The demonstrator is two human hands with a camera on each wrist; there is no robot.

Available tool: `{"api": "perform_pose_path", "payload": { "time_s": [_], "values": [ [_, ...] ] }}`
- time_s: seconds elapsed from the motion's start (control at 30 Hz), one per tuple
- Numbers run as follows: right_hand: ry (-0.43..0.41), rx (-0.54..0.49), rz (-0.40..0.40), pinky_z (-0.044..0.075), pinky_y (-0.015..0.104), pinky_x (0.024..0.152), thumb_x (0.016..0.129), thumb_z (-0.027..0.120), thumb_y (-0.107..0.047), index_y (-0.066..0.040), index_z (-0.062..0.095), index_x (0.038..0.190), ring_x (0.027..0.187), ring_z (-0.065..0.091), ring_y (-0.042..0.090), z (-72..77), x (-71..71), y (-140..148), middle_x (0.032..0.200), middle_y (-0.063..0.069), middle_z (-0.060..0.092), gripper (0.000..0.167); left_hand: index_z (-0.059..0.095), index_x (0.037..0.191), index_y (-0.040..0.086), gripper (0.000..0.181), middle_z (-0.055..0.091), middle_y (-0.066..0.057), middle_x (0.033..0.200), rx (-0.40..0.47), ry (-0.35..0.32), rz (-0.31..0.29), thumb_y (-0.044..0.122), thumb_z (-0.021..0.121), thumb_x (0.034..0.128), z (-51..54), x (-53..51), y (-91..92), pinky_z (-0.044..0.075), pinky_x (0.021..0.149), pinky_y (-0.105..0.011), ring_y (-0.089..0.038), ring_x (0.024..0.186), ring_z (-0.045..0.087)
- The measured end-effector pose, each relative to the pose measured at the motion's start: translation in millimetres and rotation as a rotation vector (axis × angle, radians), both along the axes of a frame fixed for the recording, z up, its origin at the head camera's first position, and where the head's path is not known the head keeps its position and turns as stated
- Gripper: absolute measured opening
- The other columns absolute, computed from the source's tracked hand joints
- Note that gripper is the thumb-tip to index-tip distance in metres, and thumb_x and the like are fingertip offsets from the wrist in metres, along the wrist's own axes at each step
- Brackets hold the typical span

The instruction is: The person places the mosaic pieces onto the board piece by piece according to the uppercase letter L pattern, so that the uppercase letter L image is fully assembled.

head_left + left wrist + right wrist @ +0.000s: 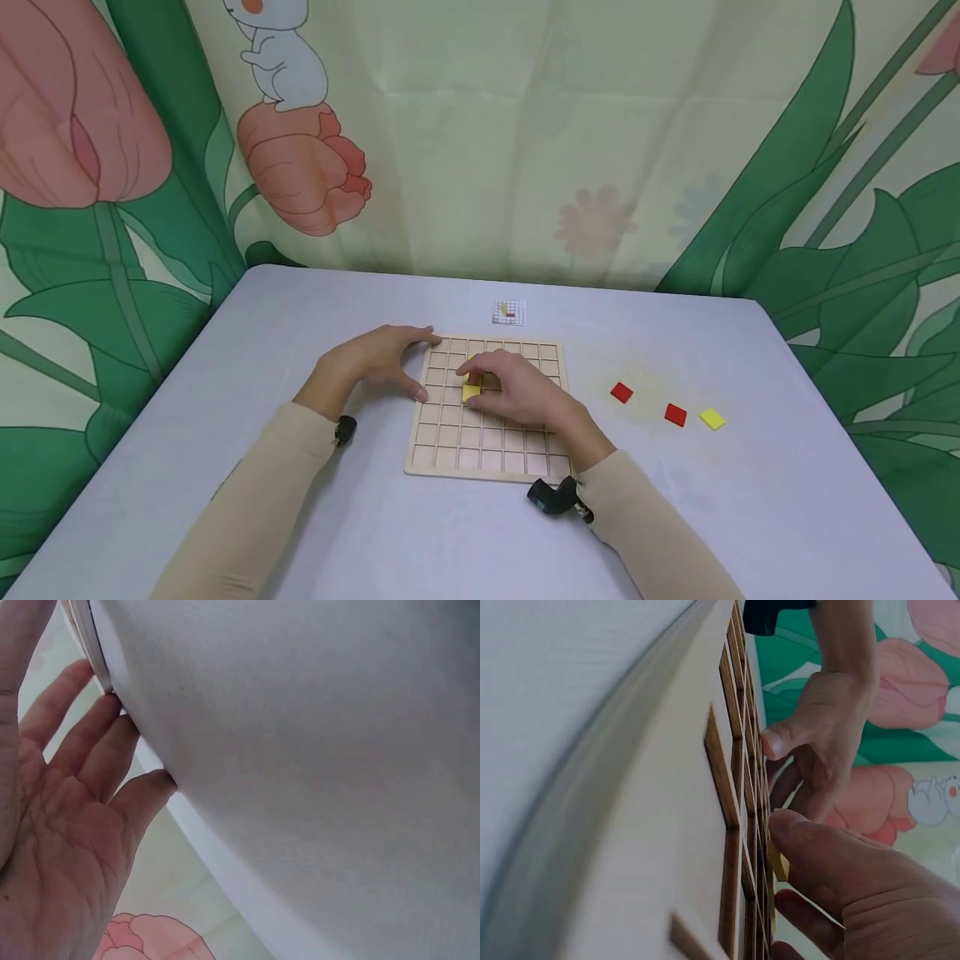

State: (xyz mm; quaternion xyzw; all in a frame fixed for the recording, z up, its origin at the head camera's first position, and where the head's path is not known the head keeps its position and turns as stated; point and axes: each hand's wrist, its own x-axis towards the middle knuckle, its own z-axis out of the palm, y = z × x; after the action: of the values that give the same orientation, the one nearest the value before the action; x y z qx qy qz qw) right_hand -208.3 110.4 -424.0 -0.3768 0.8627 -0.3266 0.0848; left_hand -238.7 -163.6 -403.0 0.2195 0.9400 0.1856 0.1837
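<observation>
A square wooden grid board point(450, 459) lies on the table. My left hand point(378, 358) steadies its left side, thumb on the edge and a fingertip at the far left corner; in the left wrist view the fingers of the left hand point(82, 802) are extended and touch the board's edge. Over the upper left cells, my right hand point(517, 390) pinches a yellow tile point(471, 392) between thumb and fingers. The right wrist view shows that yellow tile point(780, 867) by the thumb of the right hand point(855, 885), tilted against the grid. More yellow shows just beyond it, mostly hidden by the fingers.
Right of the board lie two red tiles point(622, 392) point(676, 414) and a yellow tile point(712, 418). A small printed grid card point(509, 312) lies behind the board. A patterned curtain point(465, 167) hangs beyond the table's far edge.
</observation>
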Motion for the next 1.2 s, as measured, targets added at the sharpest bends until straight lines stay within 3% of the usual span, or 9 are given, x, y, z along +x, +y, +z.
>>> {"api": "perform_pose_path", "payload": {
  "time_s": [0.53, 0.93, 1.2],
  "values": [
    [0.061, 0.096, -0.02, 0.051, 0.035, 0.096, 0.092, 0.079, -0.022, -0.018, 0.066, 0.131, 0.101, 0.059, 0.015, 3.9, 2.2, -3, 0.106, -0.007, 0.066, 0.041, 0.047, 0.155, 0.026, 0.103, 0.032, -0.003, 0.168, -0.015, 0.005, 0.013, 0.056, 0.092, 0.067, -0.4, -1.0, 0.4, 0.029, 0.125, -0.05, -0.029, 0.154, 0.031],
    [0.052, 0.09, 0.014, 0.05, 0.035, 0.099, 0.094, 0.075, -0.022, -0.017, 0.066, 0.132, 0.103, 0.059, 0.014, 6.3, 6.3, 0, 0.108, -0.007, 0.067, 0.039, 0.047, 0.154, 0.026, 0.102, 0.032, -0.003, 0.168, -0.016, -0.005, 0.012, 0.055, 0.093, 0.0677, 0.0, -1.1, -0.4, 0.028, 0.125, -0.051, -0.029, 0.154, 0.03],
    [0.039, 0.039, -0.024, 0.052, 0.038, 0.1, 0.095, 0.073, -0.025, -0.017, 0.068, 0.131, 0.112, 0.062, 0.016, 15.6, 16.5, 19, 0.115, -0.004, 0.069, 0.037, 0.047, 0.155, 0.027, 0.104, 0.032, -0.002, 0.168, -0.028, -0.013, 0.027, 0.057, 0.092, 0.0665, -1.6, -0.8, 0.0, 0.028, 0.125, -0.052, -0.029, 0.154, 0.03]
  ]
}}
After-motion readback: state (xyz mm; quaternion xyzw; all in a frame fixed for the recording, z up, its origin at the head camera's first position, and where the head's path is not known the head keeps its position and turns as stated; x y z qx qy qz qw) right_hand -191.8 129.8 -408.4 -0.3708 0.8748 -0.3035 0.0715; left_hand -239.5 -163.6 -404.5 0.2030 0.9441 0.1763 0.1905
